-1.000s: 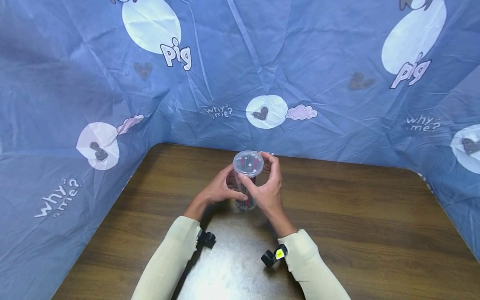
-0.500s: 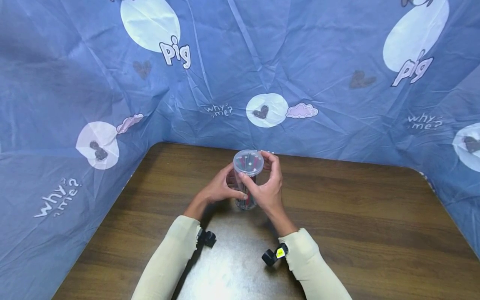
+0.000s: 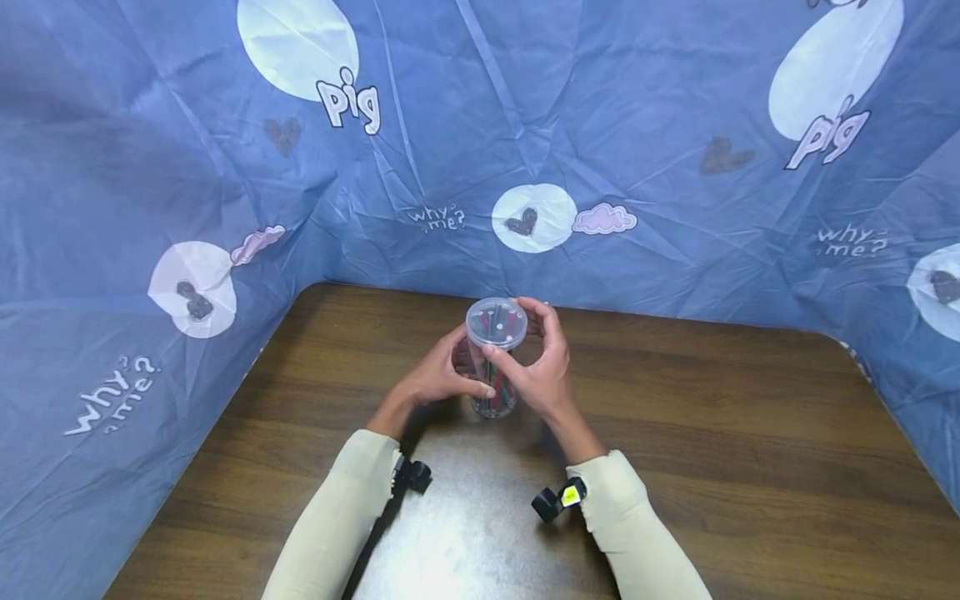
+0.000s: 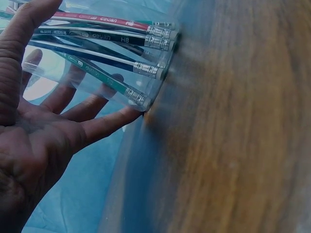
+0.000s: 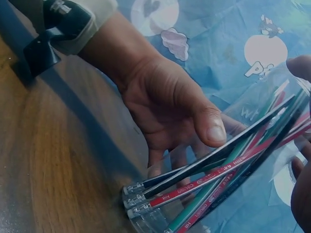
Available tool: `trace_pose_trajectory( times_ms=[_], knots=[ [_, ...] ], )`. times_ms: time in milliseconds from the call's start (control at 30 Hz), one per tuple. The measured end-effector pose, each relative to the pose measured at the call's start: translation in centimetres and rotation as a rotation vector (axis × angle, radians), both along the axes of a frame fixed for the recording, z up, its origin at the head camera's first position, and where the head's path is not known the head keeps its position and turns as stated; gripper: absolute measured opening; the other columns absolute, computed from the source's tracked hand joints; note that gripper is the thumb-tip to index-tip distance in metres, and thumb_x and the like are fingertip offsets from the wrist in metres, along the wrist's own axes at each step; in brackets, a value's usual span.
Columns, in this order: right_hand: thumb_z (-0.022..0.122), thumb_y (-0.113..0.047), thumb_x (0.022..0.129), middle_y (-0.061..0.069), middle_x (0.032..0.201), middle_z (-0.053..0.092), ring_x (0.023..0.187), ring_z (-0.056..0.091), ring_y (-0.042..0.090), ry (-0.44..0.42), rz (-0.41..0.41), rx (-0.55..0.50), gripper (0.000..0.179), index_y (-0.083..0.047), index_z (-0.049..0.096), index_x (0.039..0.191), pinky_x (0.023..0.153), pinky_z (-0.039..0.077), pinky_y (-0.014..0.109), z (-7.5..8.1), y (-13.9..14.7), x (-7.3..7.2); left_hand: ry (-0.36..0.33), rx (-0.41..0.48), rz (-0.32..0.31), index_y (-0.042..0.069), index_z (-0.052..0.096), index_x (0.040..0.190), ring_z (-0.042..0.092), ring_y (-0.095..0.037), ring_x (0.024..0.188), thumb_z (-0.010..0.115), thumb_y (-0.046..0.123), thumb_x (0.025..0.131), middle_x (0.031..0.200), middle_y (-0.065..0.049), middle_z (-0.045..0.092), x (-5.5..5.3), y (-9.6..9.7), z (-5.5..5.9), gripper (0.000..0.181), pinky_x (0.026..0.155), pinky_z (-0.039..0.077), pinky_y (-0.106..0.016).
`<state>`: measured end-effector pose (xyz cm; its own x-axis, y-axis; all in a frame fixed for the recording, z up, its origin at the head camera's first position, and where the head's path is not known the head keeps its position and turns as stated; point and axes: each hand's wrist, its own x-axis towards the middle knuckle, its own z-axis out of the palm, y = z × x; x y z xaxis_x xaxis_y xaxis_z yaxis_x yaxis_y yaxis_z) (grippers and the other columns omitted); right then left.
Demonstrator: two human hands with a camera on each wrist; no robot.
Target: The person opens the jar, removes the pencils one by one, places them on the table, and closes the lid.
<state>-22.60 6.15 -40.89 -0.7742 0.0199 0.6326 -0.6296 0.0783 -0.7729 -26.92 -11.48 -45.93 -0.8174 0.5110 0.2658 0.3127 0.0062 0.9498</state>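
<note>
A clear plastic jar [image 3: 491, 407] with a round see-through lid [image 3: 497, 322] stands upright on the brown wooden table. Inside are several pencils, among them a red pencil [image 5: 194, 187] and a green pencil [image 4: 90, 73], eraser ends down at the jar's base. My left hand [image 3: 435, 372] grips the jar's side, thumb in front and fingers behind, the little finger low near the base. With thumb and fingers on opposite sides of the rim, my right hand [image 3: 542, 367] holds the lid. In the right wrist view only fingers [image 5: 301, 194] of it show at the right edge.
The wooden table [image 3: 712, 433] stretches out on both sides of the jar. A blue cloth curtain [image 3: 420, 142] with printed pigs and words hangs behind and beside it. Small black cameras [image 3: 414, 476] sit on both wrists, over pale sleeves.
My right wrist has swung slightly outward to the right, and its thumb has shifted a little along the lid's rim. My left hand and the jar stay nearly where they were.
</note>
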Motion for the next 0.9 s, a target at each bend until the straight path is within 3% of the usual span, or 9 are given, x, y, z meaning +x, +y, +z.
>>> trace_pose_trajectory(
  times_ms=[200,400,633,900],
  knots=[
    [0.075,-0.003,0.075,0.033,0.125,0.058,0.103,0.056,0.039,-0.011,0.048,-0.009,0.064,0.017,0.048,0.129,0.091,0.043,0.051,0.0,0.3,-0.1,-0.006,-0.010,0.002,-0.002,0.039,0.146,0.063,-0.022,0.107,0.082,-0.015,0.066,0.125,-0.023,0.061,-0.1,0.0,0.0,0.092,0.093,0.054,-0.039],
    [0.073,0.001,0.076,0.030,0.128,0.058,0.103,0.059,0.023,-0.009,0.061,0.008,0.062,0.015,0.048,0.131,0.092,0.045,0.039,-0.2,0.4,-0.2,0.003,-0.010,0.005,0.001,0.037,0.148,0.062,-0.023,0.109,0.083,-0.016,0.064,0.127,-0.022,0.060,-1.2,-0.2,-1.8,0.097,0.094,0.054,-0.039],
    [0.068,0.002,0.082,0.029,0.137,0.054,0.122,0.054,0.038,-0.013,0.119,0.033,0.068,0.012,0.038,0.142,0.100,0.043,0.039,-0.1,0.7,-0.1,-0.004,-0.012,0.002,0.006,0.040,0.148,0.063,-0.025,0.106,0.086,-0.011,0.065,0.123,-0.017,0.063,-1.6,-0.4,-2.5,0.096,0.093,0.054,-0.038],
    [0.061,0.001,0.085,0.033,0.140,0.050,0.121,0.052,0.045,-0.015,0.160,0.051,0.070,0.015,0.030,0.146,0.101,0.038,0.054,-0.1,0.8,-0.4,-0.013,0.001,-0.007,0.005,0.041,0.146,0.063,-0.024,0.105,0.086,-0.011,0.065,0.122,-0.018,0.064,-1.6,-0.3,-2.4,0.094,0.094,0.054,-0.039]
  ],
)
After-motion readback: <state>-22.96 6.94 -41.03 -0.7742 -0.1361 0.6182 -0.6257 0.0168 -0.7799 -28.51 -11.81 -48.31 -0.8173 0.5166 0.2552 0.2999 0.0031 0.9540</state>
